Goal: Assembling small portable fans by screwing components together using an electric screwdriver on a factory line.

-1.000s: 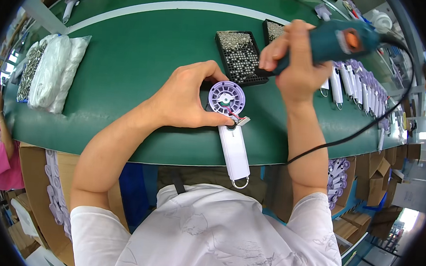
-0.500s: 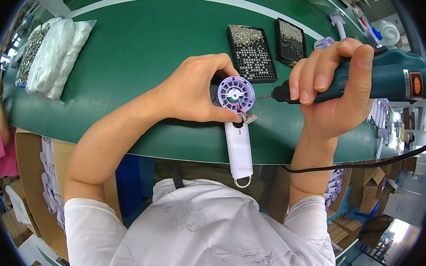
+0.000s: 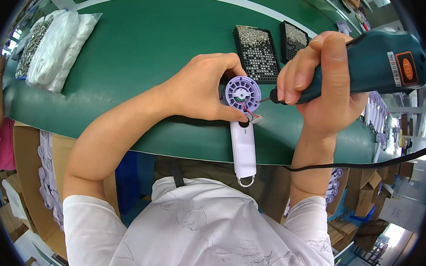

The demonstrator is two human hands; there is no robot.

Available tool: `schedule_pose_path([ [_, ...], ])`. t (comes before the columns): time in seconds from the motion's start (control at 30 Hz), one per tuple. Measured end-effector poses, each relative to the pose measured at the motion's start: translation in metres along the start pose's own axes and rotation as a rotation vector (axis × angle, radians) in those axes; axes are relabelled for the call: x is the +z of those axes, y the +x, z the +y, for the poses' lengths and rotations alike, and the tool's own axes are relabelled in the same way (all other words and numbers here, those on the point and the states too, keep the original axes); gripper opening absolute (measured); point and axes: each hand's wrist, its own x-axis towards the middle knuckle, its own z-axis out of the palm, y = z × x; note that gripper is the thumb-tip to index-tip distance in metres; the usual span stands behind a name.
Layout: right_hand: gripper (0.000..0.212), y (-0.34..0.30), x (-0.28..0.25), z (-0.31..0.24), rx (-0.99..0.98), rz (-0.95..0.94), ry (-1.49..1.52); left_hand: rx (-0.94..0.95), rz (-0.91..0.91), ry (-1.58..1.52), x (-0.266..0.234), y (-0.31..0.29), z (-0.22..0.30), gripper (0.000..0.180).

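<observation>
My left hand (image 3: 203, 86) grips a small handheld fan by its round lilac head (image 3: 243, 92), thumb below and fingers around the far side. The head's open face shows spoke-like ribs and a pale hub. Red and dark wires run from it to a small white connector (image 3: 256, 119). Its white handle (image 3: 243, 149) points toward me past the table edge and ends in a loop. Wrapped in my right hand (image 3: 325, 84) is a teal electric screwdriver (image 3: 376, 62), held nearly level. Its thin bit reaches the right rim of the head; whether it touches a screw cannot be made out.
Beyond my hands two black trays of small metal screws, one nearer (image 3: 257, 55) and one farther (image 3: 294, 40), lie on the green table (image 3: 145, 46). Plastic bags (image 3: 59, 50) lie at far left. A black cord (image 3: 352, 167) crosses my right forearm. Cardboard boxes (image 3: 25, 170) hold lilac-white parts below.
The screwdriver has moved left, bringing its bit to the fan head's rim. My left hand and the fan appear slightly farther right, as the whole view has shifted a little.
</observation>
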Motion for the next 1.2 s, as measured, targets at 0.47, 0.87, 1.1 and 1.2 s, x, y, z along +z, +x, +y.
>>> schedule_pose_path([
  [0.47, 0.004, -0.022, -0.001, 0.023, 0.089, -0.150, 0.068, 0.028, 0.037, -0.047, 0.001, -0.003, -0.002, 0.057],
  [0.87, 0.010, -0.016, -0.002, 0.011, 0.298, -0.114, 0.048, -0.008, -0.008, -0.117, 0.004, -0.002, -0.002, 0.054],
  [1.1, 0.026, -0.034, -0.033, -0.064, -0.136, -0.289, -0.613, 0.150, 0.109, 0.146, 0.004, -0.002, 0.018, 0.054],
  [1.2, 0.044, -0.086, -0.040, -0.047, 0.114, -0.388, -0.933, 0.008, 0.134, 0.116, 0.015, 0.000, 0.004, 0.050],
])
